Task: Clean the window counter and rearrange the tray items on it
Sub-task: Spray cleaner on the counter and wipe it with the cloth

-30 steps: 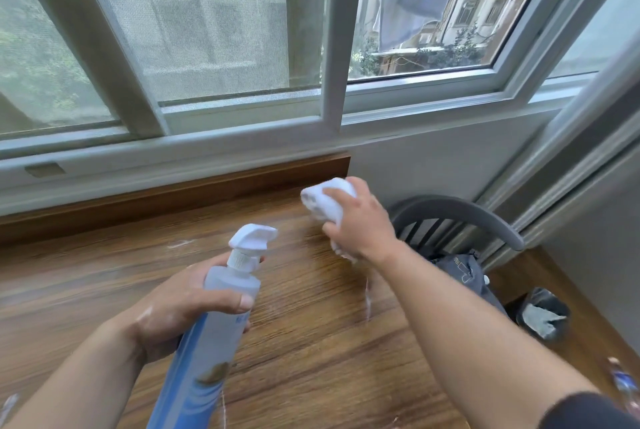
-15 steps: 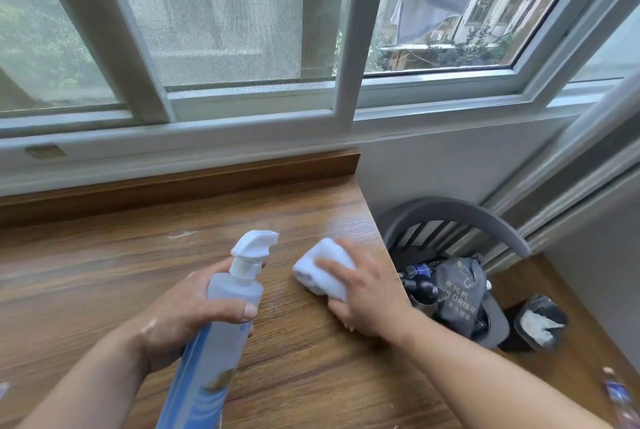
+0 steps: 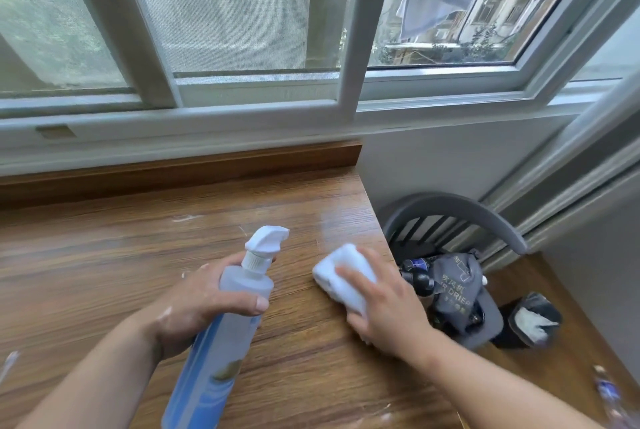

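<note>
Flat-fingered, the right hand [image 3: 388,311] presses the cloth [image 3: 341,272] at the counter [image 3: 104,272]'s three-o'clock edge, white streaks [image 3: 185,218] lying toward ten o'clock; the left hand [image 3: 204,304] grips the spray bottle [image 3: 225,324].

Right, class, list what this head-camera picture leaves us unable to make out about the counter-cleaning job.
- Head view: the base of the spray bottle, cut off by the bottom edge; its label is blurred.
- Head view: the near part of the white cloth, covered by the right hand.
- Head view: the thing at the left edge, cropped and blurred.
- Head view: the tray, nowhere in frame.
</note>
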A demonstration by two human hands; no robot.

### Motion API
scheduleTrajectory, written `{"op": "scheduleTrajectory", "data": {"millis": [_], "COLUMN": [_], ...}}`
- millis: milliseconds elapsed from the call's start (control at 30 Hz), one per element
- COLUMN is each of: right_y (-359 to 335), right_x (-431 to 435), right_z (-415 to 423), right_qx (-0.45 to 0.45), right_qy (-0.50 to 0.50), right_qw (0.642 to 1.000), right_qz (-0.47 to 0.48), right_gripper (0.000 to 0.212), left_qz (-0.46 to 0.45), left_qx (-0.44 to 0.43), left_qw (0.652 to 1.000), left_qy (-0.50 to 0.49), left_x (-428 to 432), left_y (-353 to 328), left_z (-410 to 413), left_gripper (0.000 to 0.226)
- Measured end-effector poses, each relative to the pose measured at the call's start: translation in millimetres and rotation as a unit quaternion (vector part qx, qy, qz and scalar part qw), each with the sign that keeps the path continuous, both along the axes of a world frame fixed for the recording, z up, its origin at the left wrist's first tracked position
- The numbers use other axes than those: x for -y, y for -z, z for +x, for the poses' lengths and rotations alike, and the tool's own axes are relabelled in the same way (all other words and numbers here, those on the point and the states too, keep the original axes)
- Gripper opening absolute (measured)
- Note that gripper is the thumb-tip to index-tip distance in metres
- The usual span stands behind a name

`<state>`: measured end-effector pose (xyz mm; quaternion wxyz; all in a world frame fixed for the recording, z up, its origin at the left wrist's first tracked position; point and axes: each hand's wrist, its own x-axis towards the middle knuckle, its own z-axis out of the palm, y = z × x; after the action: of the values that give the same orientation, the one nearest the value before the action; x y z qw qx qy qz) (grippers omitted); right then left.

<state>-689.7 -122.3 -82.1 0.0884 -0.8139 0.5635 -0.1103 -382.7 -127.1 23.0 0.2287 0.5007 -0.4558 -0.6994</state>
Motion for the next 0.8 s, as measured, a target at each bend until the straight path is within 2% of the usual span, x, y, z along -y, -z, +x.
{"op": "scheduleTrajectory", "data": {"millis": [133,333,433,533,700,800], "right_y": [5.4,-11.4,-17.8,-13.4,3.2,6.9], "right_x": [-20.5,119.5,151.0,102.5,-31.8,-32.9], "right_z": [0.2,41.6,57.5,52.3,25.8,18.0], "right_qx": [0.015,-0.012,-0.024,-0.027,0.039,0.034], "right_qy": [0.007,0.127,0.139,0.067,-0.06,-0.067], "right_qw": [1.0,0.991,0.989,0.996,0.997,0.997], "right_qz": [0.001,0.039,0.042,0.054,0.031,0.003], "right_gripper": [0.073,0.061,0.058,0.063,0.074,0.073], "left_qz": [-0.004,-0.011,-0.008,-0.005,-0.009,-0.009], "left_qx": [-0.01,-0.002,-0.004,-0.002,-0.021,-0.027], "left_qw": [1.0,1.0,1.0,1.0,1.0,0.999], "left_qy": [-0.007,-0.011,-0.013,-0.016,-0.021,-0.021], "left_x": [-4.0,-7.1,-9.1,-10.1,-11.4,-8.7], "left_y": [1.3,2.4,0.7,1.8,-2.1,-1.1], "left_z": [0.5,0.5,-1.4,-2.4,-4.6,-2.2], "left_gripper": [0.06,0.058,0.058,0.061,0.063,0.064]}}
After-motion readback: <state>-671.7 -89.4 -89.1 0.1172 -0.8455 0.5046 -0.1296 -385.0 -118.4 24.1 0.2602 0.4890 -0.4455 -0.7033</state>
